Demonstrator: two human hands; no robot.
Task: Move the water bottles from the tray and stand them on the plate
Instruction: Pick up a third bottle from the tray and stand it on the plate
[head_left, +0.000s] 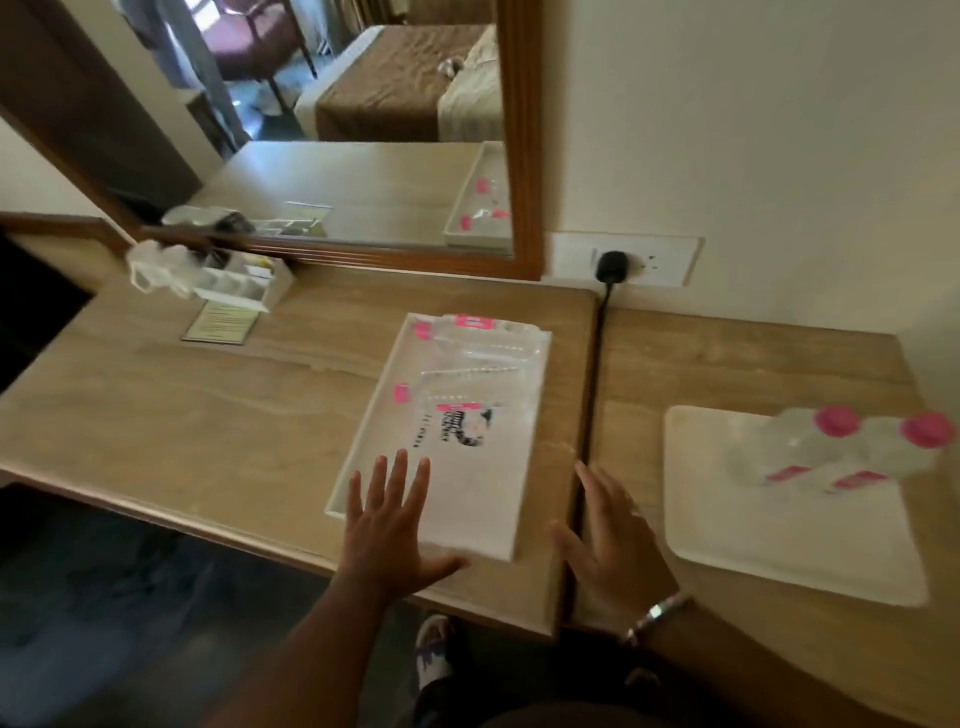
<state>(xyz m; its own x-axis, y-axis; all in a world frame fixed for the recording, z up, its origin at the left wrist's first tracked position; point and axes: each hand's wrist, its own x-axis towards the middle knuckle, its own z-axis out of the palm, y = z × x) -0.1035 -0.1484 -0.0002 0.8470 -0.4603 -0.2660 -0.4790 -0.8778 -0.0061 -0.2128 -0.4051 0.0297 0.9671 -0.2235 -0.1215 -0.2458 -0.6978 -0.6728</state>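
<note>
- Two clear plastic water bottles with pink caps (483, 358) lie flat in the white rectangular tray (363, 457) on the wooden table (182, 415).
- Two more pink-capped bottles (852, 447) stand on the white square plate (753, 519), well apart to the right.
- Left hand (389, 525) hovers over the tray's near end, grip spread, empty.
- Right hand (613, 540), beside the tray, grip likewise apart, empty.
</note>
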